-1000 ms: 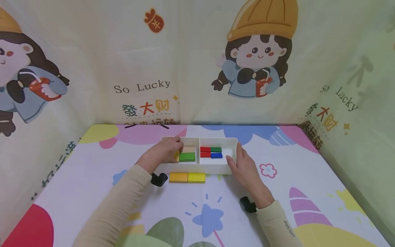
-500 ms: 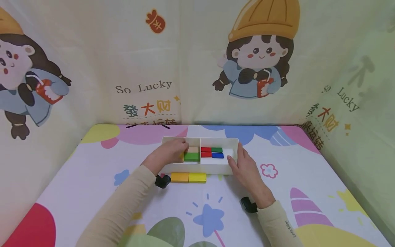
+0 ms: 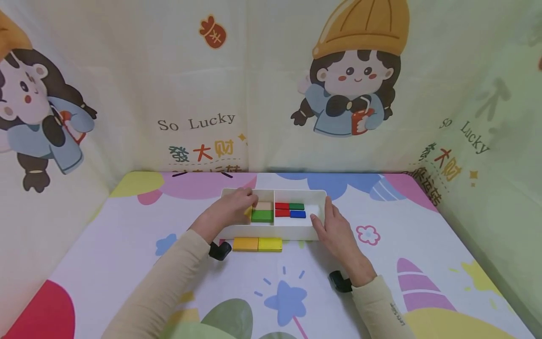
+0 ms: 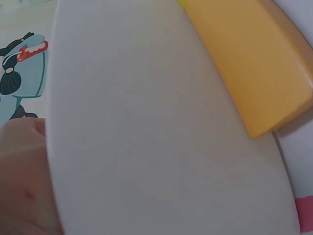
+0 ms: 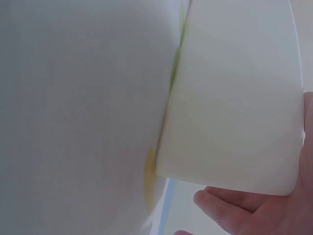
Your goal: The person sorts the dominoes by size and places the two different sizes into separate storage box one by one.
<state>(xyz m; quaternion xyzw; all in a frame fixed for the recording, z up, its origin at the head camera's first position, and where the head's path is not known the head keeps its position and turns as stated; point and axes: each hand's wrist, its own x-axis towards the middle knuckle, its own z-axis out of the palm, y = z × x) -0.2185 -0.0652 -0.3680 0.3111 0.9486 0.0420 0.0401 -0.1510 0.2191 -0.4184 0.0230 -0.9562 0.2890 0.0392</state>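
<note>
A white two-compartment box (image 3: 292, 232) stands on the table. My left hand (image 3: 230, 207) reaches over its front wall into the left compartment, fingers curled down at a yellow block (image 3: 248, 213) that is mostly hidden by the hand. Right beside it lie a green block (image 3: 262, 216) and a beige block (image 3: 264, 205), close against the divider. With the thumb inside and the fingers outside, my right hand (image 3: 338, 230) grips the box's right end. In the right wrist view, fingertips (image 5: 220, 208) lie along the box's end wall.
The right compartment holds two red blocks (image 3: 282, 213), a dark green block (image 3: 297, 206) and a blue block (image 3: 298, 214). On the table before the box, an orange block (image 3: 245, 244) and a yellow block (image 3: 270, 244) lie end to end.
My left hand has shifted right inside the compartment, and the green and beige blocks have slid right, up to the divider. The right hand keeps its grip on the box.
</note>
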